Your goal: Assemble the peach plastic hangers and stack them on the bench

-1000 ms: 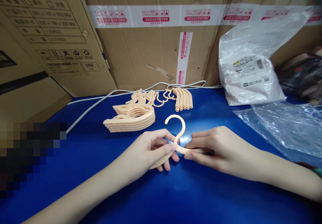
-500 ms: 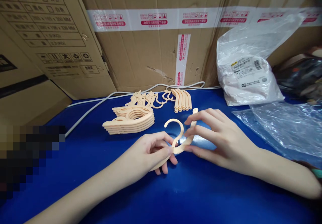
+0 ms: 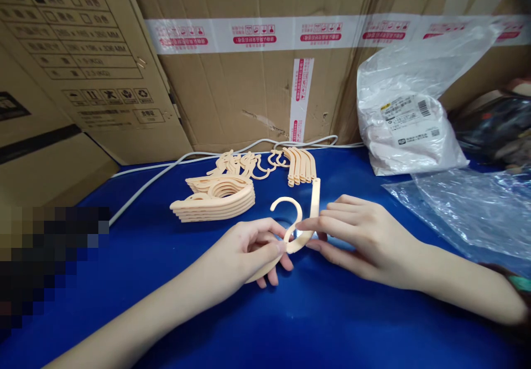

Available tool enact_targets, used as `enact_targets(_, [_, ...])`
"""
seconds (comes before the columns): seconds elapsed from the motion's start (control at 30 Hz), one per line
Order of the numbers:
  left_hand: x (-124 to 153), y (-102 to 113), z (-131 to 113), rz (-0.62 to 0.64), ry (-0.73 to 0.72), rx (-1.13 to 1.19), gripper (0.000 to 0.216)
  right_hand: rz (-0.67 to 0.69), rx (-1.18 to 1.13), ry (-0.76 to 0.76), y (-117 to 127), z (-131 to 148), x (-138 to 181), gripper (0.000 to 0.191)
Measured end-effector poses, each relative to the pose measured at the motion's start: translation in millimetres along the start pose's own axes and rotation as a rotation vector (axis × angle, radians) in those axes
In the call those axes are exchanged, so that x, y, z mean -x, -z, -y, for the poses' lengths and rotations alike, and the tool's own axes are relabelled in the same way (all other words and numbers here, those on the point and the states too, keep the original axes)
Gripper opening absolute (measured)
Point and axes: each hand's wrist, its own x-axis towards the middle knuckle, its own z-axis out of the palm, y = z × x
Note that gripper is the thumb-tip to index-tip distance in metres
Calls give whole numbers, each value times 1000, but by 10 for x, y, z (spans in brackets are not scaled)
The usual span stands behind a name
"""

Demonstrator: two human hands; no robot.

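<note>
A peach plastic folding hanger (image 3: 299, 219) is held between both hands over the blue table (image 3: 290, 325). My left hand (image 3: 253, 247) is closed around its left arm, just below the round hook. My right hand (image 3: 357, 236) pinches the right arm, which is folded upward and stands nearly upright beside the hook. Behind the hands lies a stack of folded hangers (image 3: 215, 197), and further back a row of loose hanger arms (image 3: 302, 165) and small hooks (image 3: 240, 163).
Cardboard boxes (image 3: 257, 81) wall the back and left. A white cable (image 3: 145, 183) runs along the table's far edge. A white labelled plastic bag (image 3: 409, 125) and clear plastic film (image 3: 468, 208) lie at the right. A blurred patch covers the lower left.
My right hand has swung the hanger's right arm from lying flat up to nearly upright beside the hook. The left hand has kept its grip and barely moved.
</note>
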Motion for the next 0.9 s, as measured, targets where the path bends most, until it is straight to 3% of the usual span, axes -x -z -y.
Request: enact_targets(0.9, [36,-25,-45,2,25,-87,30,62,59,0,-40,-17,-8,30])
